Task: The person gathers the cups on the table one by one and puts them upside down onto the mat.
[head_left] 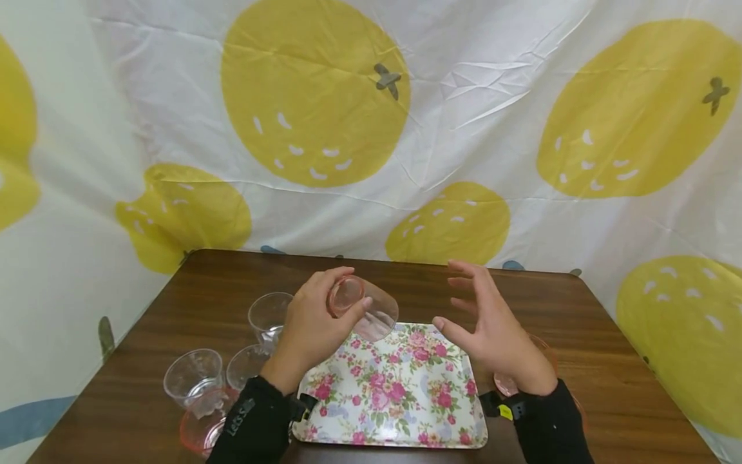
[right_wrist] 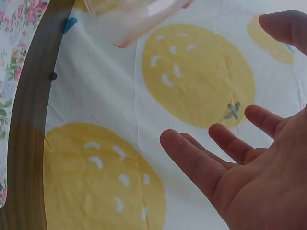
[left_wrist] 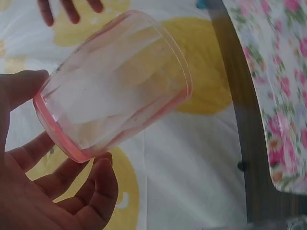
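A see-through pink cup [head_left: 379, 312] is held above the far edge of the flowered tray [head_left: 385, 419]. My left hand [head_left: 313, 322] grips it around the base, thumb on one side and fingers on the other. In the left wrist view the cup [left_wrist: 115, 86] is tilted, its wide mouth pointing away from the palm. To the right, my right hand [head_left: 495, 332] is raised with fingers spread and nothing in it, apart from the cup. Part of the same cup [right_wrist: 129, 24] shows at the top of the right wrist view.
Left of the tray stand several clear cups [head_left: 194, 377] and a pink-rimmed cup [head_left: 199, 428], partly behind my left arm. More pink clear ware [head_left: 505, 385] sits right of the tray, mostly hidden by my right wrist. A lemon-print cloth [head_left: 464, 129] hangs behind the wooden table [head_left: 626, 380].
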A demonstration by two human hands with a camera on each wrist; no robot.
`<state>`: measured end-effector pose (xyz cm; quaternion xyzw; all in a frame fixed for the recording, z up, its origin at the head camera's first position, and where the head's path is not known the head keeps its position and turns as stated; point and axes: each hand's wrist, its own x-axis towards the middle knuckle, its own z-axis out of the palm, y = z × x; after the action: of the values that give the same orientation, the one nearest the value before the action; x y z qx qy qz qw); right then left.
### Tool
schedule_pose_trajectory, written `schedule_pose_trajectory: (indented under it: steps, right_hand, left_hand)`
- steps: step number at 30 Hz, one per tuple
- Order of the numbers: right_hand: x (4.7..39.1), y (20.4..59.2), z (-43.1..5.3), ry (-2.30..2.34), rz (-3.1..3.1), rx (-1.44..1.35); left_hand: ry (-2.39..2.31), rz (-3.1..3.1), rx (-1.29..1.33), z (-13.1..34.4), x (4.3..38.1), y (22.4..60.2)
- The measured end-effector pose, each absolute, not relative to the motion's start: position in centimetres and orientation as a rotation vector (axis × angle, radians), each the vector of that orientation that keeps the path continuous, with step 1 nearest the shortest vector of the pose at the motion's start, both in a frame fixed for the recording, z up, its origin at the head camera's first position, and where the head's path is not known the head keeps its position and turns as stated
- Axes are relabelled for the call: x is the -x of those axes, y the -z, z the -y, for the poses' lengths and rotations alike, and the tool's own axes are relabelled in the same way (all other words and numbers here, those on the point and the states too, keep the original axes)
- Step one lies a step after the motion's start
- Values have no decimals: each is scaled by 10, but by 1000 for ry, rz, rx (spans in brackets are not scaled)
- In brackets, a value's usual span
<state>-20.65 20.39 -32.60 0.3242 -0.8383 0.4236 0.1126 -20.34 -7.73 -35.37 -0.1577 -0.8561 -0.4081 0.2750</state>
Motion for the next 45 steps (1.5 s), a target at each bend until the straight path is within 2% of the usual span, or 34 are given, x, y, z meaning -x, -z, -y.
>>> schedule_pose_trajectory:
  steps: [6, 13, 45]
  right_hand:
    - [208, 328, -206, -1212, 2488, -917]
    - [209, 330, -208, -1165, 2533, -891]
    - [214, 328, -228, -978, 2636, -773]
  left_hand:
    - [750, 2390, 334, 77, 207, 364]
    - [572, 2495, 297, 78, 210, 371]
    - [499, 2696, 276, 79, 217, 392]
